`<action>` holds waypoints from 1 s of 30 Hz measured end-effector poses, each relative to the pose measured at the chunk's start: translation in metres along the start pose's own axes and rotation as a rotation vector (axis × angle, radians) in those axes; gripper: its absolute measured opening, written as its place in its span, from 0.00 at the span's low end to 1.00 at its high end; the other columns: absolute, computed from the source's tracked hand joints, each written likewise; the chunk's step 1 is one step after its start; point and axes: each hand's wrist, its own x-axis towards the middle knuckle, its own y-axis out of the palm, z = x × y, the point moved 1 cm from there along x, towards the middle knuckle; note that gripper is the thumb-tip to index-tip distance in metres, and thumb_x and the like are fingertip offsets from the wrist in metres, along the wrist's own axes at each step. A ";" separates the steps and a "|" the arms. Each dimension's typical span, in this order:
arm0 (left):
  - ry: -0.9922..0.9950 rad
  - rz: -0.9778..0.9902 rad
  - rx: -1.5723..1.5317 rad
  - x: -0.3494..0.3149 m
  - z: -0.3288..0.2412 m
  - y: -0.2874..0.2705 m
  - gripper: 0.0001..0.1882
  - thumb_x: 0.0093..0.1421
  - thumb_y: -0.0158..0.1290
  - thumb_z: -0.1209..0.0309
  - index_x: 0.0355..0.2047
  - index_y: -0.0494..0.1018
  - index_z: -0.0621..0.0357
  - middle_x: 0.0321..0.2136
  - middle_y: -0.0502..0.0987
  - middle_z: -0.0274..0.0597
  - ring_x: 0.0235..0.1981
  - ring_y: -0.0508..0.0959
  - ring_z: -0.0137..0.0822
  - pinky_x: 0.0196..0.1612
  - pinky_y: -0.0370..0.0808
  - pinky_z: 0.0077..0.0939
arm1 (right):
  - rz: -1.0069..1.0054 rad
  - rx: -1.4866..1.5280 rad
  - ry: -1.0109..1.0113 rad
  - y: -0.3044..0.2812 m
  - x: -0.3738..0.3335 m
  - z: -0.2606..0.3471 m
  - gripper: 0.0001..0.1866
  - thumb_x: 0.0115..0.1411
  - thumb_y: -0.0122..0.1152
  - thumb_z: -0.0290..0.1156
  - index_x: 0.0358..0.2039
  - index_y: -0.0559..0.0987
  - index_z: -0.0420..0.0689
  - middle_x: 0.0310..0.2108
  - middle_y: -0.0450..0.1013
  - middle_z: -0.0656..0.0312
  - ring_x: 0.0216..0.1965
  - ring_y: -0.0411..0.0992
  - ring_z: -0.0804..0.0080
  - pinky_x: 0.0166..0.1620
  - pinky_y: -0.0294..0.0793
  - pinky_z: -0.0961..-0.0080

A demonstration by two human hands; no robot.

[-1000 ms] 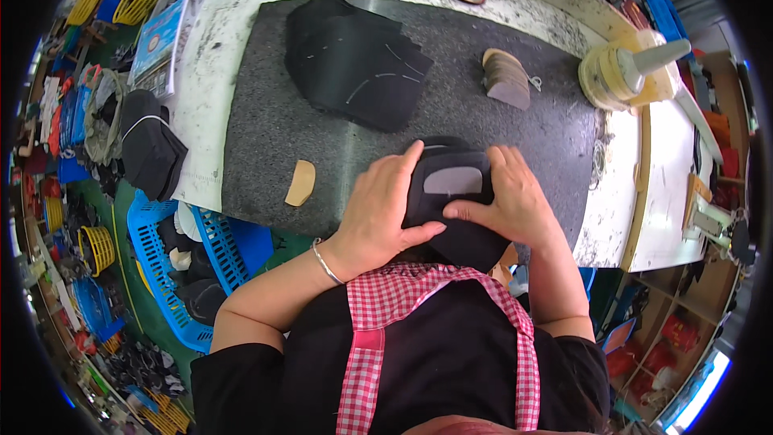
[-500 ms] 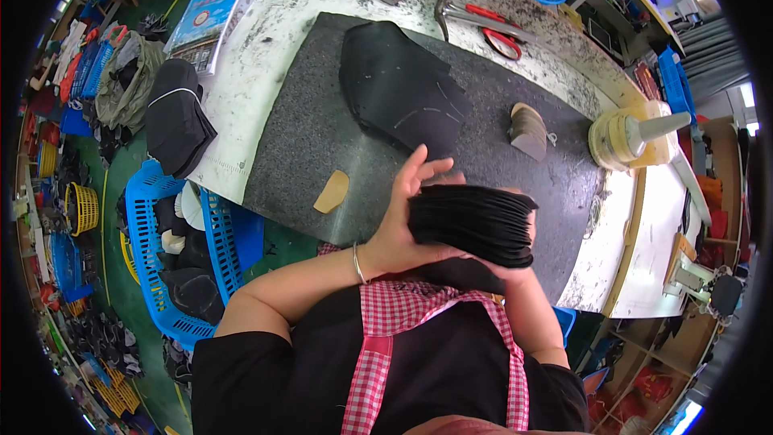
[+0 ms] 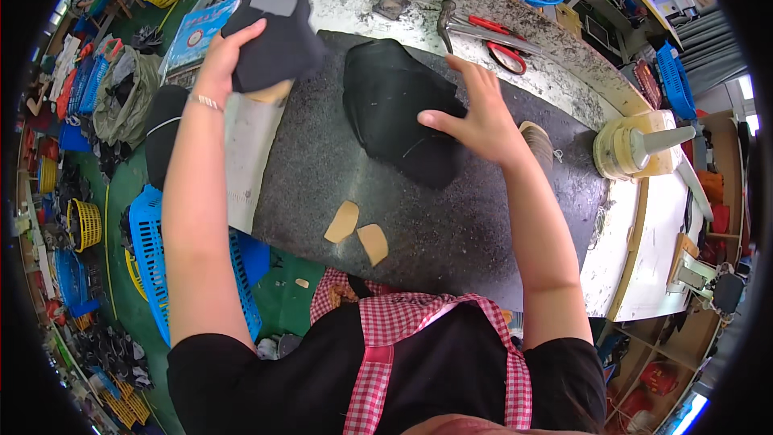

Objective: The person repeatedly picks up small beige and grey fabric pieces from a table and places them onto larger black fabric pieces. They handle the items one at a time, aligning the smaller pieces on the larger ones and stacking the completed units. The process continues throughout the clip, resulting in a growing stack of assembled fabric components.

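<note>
My left hand (image 3: 224,64) is raised to the far left over the table edge, gripping a thick stack of black shoe pieces (image 3: 278,42) with a grey patch on top. My right hand (image 3: 477,113) reaches forward with fingers spread, touching the pile of black fabric pieces (image 3: 394,105) lying on the dark grey work mat (image 3: 451,225). Two small tan cut-outs (image 3: 356,229) lie on the mat near its front edge.
A hammer (image 3: 463,24) and red-handled scissors (image 3: 503,44) lie on the white worn tabletop behind the mat. A cream glue pot with a brush (image 3: 632,145) stands at the right. Blue baskets (image 3: 153,250) sit on the green floor at the left.
The stack of black pieces went from both hands at my chest up and to the far left in my left hand alone. My right hand let go and reached out to the black pile.
</note>
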 end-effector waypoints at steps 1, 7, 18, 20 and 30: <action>-0.178 0.010 -0.028 0.027 0.007 -0.028 0.25 0.60 0.70 0.65 0.53 0.78 0.67 0.44 0.85 0.49 0.41 0.88 0.41 0.47 0.86 0.37 | 0.081 -0.028 0.044 0.010 0.017 -0.009 0.61 0.45 0.83 0.59 0.70 0.66 0.34 0.65 0.68 0.40 0.69 0.61 0.42 0.70 0.64 0.53; -0.184 -0.132 0.406 0.068 0.035 -0.052 0.32 0.58 0.73 0.63 0.58 0.75 0.68 0.49 0.85 0.48 0.45 0.87 0.40 0.50 0.84 0.34 | 0.463 -0.076 0.198 0.030 0.066 -0.028 0.76 0.28 0.85 0.70 0.70 0.64 0.32 0.67 0.67 0.35 0.70 0.63 0.39 0.71 0.65 0.54; -0.002 0.449 0.260 -0.193 0.074 0.137 0.38 0.65 0.65 0.71 0.71 0.58 0.57 0.64 0.65 0.46 0.60 0.71 0.38 0.60 0.76 0.33 | 0.292 0.005 0.216 0.027 0.031 0.006 0.55 0.39 0.86 0.57 0.57 0.69 0.32 0.47 0.79 0.34 0.51 0.79 0.39 0.54 0.79 0.54; 0.243 0.287 0.380 -0.213 0.099 0.145 0.43 0.65 0.67 0.65 0.73 0.55 0.60 0.63 0.65 0.53 0.59 0.73 0.44 0.61 0.75 0.40 | 0.111 0.075 0.192 0.029 0.002 0.028 0.53 0.43 0.85 0.52 0.61 0.69 0.34 0.48 0.79 0.34 0.51 0.80 0.39 0.55 0.78 0.54; -0.095 0.225 -0.220 -0.190 0.074 0.164 0.19 0.67 0.61 0.71 0.56 0.76 0.63 0.49 0.82 0.40 0.49 0.82 0.33 0.55 0.78 0.30 | -0.002 0.000 -0.250 0.016 -0.109 0.106 0.52 0.45 0.81 0.44 0.66 0.68 0.29 0.61 0.66 0.41 0.56 0.68 0.44 0.61 0.74 0.56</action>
